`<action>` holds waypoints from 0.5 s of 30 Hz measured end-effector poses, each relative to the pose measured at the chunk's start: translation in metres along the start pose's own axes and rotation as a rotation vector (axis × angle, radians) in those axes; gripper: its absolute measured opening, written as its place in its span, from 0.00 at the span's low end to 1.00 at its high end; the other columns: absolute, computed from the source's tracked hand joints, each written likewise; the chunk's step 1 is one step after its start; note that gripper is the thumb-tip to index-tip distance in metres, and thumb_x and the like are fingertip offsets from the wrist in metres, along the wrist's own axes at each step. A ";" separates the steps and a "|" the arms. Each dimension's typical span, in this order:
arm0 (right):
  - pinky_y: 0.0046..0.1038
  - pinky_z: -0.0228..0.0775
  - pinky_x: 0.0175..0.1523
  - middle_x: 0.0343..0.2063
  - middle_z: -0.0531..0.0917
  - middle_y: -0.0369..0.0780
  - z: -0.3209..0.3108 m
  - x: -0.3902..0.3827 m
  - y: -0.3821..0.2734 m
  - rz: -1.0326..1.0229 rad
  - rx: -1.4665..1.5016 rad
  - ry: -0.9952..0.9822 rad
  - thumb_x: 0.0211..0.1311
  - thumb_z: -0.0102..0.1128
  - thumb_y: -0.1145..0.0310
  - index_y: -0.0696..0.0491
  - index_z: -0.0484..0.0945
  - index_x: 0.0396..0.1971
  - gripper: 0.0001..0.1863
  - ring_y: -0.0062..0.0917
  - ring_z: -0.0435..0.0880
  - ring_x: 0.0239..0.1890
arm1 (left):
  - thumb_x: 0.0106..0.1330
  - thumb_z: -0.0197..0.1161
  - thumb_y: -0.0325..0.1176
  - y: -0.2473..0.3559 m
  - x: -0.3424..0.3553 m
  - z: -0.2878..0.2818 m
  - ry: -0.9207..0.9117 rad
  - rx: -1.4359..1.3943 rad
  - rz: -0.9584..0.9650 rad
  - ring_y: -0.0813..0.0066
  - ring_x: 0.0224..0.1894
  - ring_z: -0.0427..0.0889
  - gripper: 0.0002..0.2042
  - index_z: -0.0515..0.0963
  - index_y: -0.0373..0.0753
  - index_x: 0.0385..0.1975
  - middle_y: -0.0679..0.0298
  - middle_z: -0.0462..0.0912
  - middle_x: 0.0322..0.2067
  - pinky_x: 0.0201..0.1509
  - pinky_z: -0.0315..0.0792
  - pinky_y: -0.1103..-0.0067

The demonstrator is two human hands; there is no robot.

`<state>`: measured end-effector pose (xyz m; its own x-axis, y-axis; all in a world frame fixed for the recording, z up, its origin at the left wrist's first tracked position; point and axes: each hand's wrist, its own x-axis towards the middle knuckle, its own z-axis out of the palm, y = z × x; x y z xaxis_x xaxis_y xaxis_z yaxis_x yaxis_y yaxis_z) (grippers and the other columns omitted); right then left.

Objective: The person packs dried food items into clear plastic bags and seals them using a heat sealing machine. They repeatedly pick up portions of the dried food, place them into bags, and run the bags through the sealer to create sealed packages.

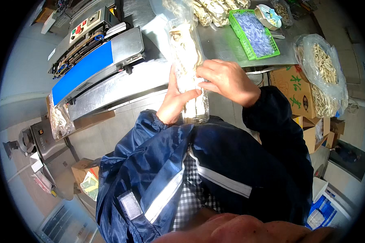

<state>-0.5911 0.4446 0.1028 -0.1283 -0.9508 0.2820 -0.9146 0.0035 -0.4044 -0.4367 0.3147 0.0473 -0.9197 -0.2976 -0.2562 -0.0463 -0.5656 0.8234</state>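
Observation:
A long see-through plastic bag point(187, 50) of pale dried slices, perhaps mushroom, stretches from the steel table's edge toward my body. Bright light washes out its middle. My left hand point(175, 101) grips the bag's left side, thumb across the front and the other fingers mostly hidden behind it. On the opposite side, my right hand point(229, 81) has its fingers bent and closed at the bag's right edge, around mid-length. Beyond the bag, a loose heap of similar pale slices point(217, 12) lies on the table.
A band sealing machine point(91, 60) with a blue panel stands left. On the right are a green basket point(240, 34) of small translucent packets, a round tub point(263, 21), a large bag of dried strips point(325, 67) and a cardboard box point(286, 87). The steel table point(215, 42) ends before me.

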 end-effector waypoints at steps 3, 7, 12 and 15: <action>0.33 0.76 0.39 0.29 0.78 0.37 0.003 0.005 -0.001 -0.089 -0.098 -0.006 0.54 0.65 0.68 0.52 0.77 0.33 0.08 0.33 0.83 0.36 | 0.57 0.62 0.13 -0.007 0.005 -0.002 -0.013 0.013 0.017 0.70 0.61 0.72 0.52 0.36 0.44 0.78 0.58 0.69 0.61 0.59 0.73 0.74; 0.34 0.74 0.42 0.31 0.78 0.36 0.021 -0.003 -0.002 -0.044 -0.230 0.056 0.55 0.61 0.69 0.50 0.76 0.34 0.07 0.31 0.82 0.37 | 0.57 0.63 0.14 -0.007 0.005 0.000 0.016 0.049 0.064 0.69 0.62 0.71 0.51 0.36 0.42 0.78 0.57 0.68 0.62 0.61 0.72 0.73; 0.31 0.72 0.42 0.32 0.78 0.35 0.033 -0.006 -0.012 0.147 -0.311 0.036 0.53 0.63 0.69 0.49 0.76 0.34 0.09 0.28 0.82 0.37 | 0.58 0.64 0.15 -0.010 0.007 -0.003 0.025 0.000 0.059 0.67 0.64 0.70 0.51 0.36 0.39 0.77 0.56 0.67 0.63 0.64 0.71 0.72; 0.33 0.71 0.42 0.31 0.78 0.37 0.032 -0.007 0.003 -0.048 -0.173 0.167 0.51 0.67 0.71 0.53 0.78 0.34 0.10 0.32 0.81 0.36 | 0.58 0.65 0.16 -0.010 0.007 -0.004 0.025 0.046 0.061 0.67 0.63 0.71 0.51 0.36 0.39 0.77 0.55 0.68 0.62 0.64 0.70 0.73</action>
<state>-0.5812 0.4416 0.0718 -0.1316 -0.8868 0.4430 -0.9715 0.0264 -0.2358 -0.4410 0.3153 0.0353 -0.9111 -0.3502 -0.2172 -0.0090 -0.5102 0.8600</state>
